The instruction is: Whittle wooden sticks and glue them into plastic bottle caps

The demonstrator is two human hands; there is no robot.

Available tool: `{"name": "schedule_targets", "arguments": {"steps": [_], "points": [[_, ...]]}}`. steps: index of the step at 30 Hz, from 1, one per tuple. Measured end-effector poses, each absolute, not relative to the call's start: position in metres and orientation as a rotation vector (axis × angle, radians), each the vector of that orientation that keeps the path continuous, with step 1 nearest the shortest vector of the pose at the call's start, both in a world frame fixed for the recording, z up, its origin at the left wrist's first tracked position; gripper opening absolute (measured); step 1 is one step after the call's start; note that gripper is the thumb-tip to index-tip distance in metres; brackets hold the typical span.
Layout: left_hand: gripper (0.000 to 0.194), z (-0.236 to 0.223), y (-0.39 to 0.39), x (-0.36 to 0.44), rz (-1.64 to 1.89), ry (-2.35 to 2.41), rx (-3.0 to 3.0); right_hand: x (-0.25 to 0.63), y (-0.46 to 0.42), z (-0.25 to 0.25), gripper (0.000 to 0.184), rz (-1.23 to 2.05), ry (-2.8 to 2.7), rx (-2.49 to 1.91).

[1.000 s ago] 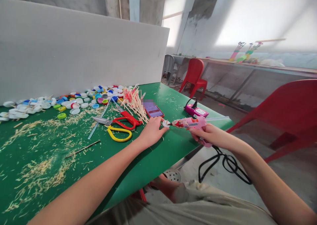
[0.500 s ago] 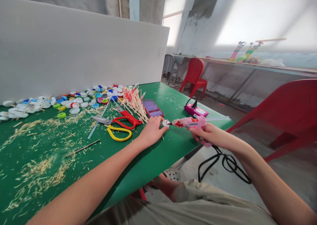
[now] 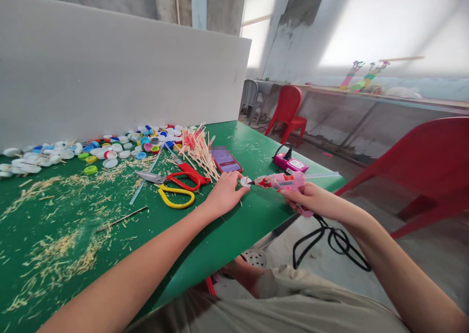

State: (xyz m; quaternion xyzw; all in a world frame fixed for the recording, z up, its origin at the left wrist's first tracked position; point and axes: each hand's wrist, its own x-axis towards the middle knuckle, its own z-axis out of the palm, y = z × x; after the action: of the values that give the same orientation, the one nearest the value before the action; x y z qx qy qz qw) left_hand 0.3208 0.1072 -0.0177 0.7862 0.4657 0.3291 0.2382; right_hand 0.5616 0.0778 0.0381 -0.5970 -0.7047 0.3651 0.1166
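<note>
My right hand (image 3: pixel 309 196) grips a pink hot glue gun (image 3: pixel 282 181) by its handle, nozzle pointing left. The nozzle tip touches a small white bottle cap (image 3: pixel 245 181) on the green table (image 3: pixel 234 225). My left hand (image 3: pixel 225 194) rests on the table with fingers curled, its fingertips pinching that cap from the left. A black cord (image 3: pixel 330 240) hangs from the gun below the table edge.
Red-handled and yellow-handled scissors (image 3: pixel 176 186) lie left of my hand, beside a bundle of thin sticks (image 3: pixel 200 152) and a phone (image 3: pixel 227 161). Many coloured caps (image 3: pixel 110 150) line the white board (image 3: pixel 110 69). A pink box (image 3: pixel 291 164), wood shavings and red chairs (image 3: pixel 428 172) are about.
</note>
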Motion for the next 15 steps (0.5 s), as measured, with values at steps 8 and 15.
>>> {"name": "schedule_targets", "arguments": {"steps": [8,15], "points": [[0.021,-0.0195,0.109,0.3209,0.913,1.28,2.161,0.5604,0.0779,0.036,0.067,0.98,-2.128,-1.748],[0.019,-0.017,0.1075,0.321,0.913,1.287,2.129,0.5622,0.08,0.0352,0.066,1.045,-2.08,-1.715]]}}
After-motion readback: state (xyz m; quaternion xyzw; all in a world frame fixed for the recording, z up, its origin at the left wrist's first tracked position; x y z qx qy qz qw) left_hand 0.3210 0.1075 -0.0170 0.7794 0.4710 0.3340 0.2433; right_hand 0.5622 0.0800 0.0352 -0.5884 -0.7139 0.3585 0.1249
